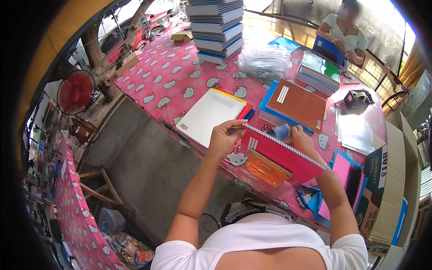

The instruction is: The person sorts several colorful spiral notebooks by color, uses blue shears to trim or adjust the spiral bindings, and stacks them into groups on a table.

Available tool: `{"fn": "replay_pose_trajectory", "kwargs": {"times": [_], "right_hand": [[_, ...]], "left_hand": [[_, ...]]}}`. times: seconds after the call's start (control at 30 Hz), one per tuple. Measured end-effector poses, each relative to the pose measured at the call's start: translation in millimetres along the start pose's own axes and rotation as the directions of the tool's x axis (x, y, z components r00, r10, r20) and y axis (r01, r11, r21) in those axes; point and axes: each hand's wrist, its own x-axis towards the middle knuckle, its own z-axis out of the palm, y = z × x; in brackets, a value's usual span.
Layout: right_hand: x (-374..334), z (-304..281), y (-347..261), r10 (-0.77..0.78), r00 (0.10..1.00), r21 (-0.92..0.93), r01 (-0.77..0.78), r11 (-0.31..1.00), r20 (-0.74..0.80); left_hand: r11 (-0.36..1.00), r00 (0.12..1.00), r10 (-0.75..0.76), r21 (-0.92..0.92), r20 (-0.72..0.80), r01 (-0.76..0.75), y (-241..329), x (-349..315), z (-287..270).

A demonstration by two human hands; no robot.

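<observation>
A red spiral-bound notebook (288,153) stands tilted at the table's near edge, its coil along the top. My left hand (228,136) pinches its upper left corner by the coil. Behind the notebook, my right hand (302,138) is closed by a small bluish-grey thing (281,132) with a dark end, blurred by motion; its kind cannot be made out. The notebook hides part of that hand. Under the notebook lies an orange item (265,171) with a brownish strip. Left of it rests a white-covered spiral notebook (211,114) on yellow and red ones.
Beyond my hands are a brown notebook (297,105) on a stack, green-topped books (320,67), plastic sleeves (265,62) and a tall book stack (216,31). Rightward are a tape dispenser (357,100), blue pens (303,198) and a carton (382,193). A person (344,36) holds a blue notebook opposite.
</observation>
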Motion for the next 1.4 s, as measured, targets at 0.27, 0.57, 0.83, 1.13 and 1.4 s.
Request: {"fn": "replay_pose_trajectory", "kwargs": {"times": [0.27, 0.57, 0.83, 1.13, 1.4], "right_hand": [[-200, -20, -2, 0.027, 1.000, 0.246, -0.030, 0.969, 0.013], [-242, -81, -48, 0.249, 0.966, 0.561, -0.240, 0.792, 0.061], [-166, -174, -95, 0.180, 0.843, 0.427, 0.064, 0.902, -0.507], [-161, -170, -87, 0.286, 0.909, 0.757, 0.049, 0.652, -0.305], [-149, -146, -70, 0.080, 0.985, 0.965, -0.134, -0.224, 0.155]], "left_hand": [[0.973, 0.992, -0.006, -0.226, 0.128, 0.036, -16, 20, 1], [0.986, 0.977, 0.141, -0.107, 0.162, -0.125, 2, 36, 41], [0.681, 0.680, 0.669, 0.119, 0.302, -0.723, 72, -18, 145], [0.672, 0.671, 0.666, 0.128, 0.327, -0.729, 65, -21, 147], [0.606, 0.647, 0.728, 0.228, 0.227, -0.762, 68, -13, 118]]}}
